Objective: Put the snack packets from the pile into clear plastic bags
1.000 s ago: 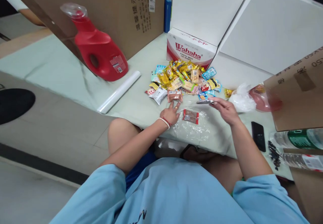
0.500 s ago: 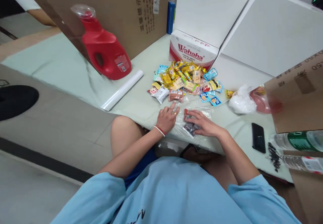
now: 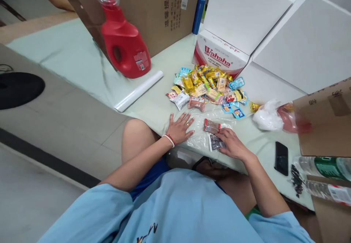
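Observation:
My left hand [image 3: 179, 129] lies flat with its fingers spread, over the left edge of a clear plastic bag [image 3: 197, 137] on the table. At the bag's right side, my right hand [image 3: 231, 143] rests its fingertips on two small snack packets. One is a red-ended packet with a brown middle [image 3: 211, 126]; the other is a dark packet with silvery edges [image 3: 215, 143]. The right fingers are stretched out and partly cover both packets. Beyond the bag lies a heap of wrapped snacks [image 3: 204, 86], with a brown-wrapped snack [image 3: 196, 103] at its near edge.
A red detergent bottle [image 3: 128, 49] and a white roll [image 3: 139, 91] are at left. Behind the heap stands a Wahaba-type water carton [image 3: 219, 54]. At right are a white plastic bag [image 3: 268, 116], a phone [image 3: 281, 158], plastic bottles [image 3: 329, 167] and a cardboard box [image 3: 326, 118].
My left hand has flattened and spread its fingers, shifting slightly left. My right hand has drawn right, uncovering more of both packets. The whole view has tilted a little.

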The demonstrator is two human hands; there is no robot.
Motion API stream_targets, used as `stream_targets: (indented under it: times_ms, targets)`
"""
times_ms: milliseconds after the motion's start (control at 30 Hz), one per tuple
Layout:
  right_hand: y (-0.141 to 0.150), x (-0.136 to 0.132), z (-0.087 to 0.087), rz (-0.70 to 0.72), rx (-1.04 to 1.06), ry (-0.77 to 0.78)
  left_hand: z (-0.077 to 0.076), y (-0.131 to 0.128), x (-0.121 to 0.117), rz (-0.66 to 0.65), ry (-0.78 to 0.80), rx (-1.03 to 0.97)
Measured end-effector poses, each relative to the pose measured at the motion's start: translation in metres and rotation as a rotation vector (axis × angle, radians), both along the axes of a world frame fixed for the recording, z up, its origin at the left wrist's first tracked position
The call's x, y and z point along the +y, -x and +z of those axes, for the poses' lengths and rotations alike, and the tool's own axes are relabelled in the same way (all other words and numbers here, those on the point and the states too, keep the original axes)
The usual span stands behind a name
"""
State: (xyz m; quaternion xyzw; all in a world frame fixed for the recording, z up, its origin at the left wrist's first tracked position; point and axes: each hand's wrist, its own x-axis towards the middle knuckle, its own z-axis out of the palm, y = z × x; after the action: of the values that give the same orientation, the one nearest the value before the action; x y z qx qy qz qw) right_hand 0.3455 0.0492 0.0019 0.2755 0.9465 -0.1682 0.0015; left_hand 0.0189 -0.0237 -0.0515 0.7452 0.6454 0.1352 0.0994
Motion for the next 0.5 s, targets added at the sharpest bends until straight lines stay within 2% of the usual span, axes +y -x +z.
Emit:
stream_targets:
  times_ms: [133,267,400,500]
  targets:
    - [0.000,0.012,0.011,-0.074,0.169,-0.039,-0.001,0.000,-0.001,-0.006,-0.006,-0.002]
    - [0.024,0.033,0.024,-0.184,0.196,-0.075,-0.002,0.000,-0.001,0.002,-0.007,0.008]
    - [0.035,0.052,0.039,-0.181,0.048,0.143,-0.001,0.001,0.000,-0.015,0.022,0.031]
    - [0.010,0.056,0.046,-0.158,-0.062,0.276,0.001,0.001,0.000,-0.029,0.060,0.040]
